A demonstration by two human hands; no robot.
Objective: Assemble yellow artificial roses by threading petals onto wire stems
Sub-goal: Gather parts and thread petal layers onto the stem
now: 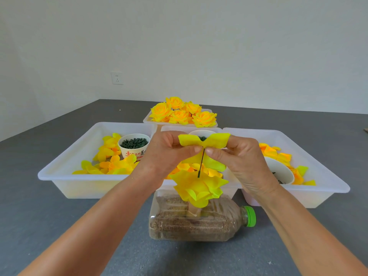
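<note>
While both hands meet above the sand-filled bottle (199,222) on the counter (59,226), left hand (167,154) & right hand (239,160) pinch a yellow petal (205,140) atop the wire stem (201,162), fingers curled; more petals hang lower on the stem.

A grey table (59,206) carries a plastic bottle (199,222) lying on its side. Behind the bottle sit four white trays (83,184), the farthest perhaps touching the middle one.
</note>
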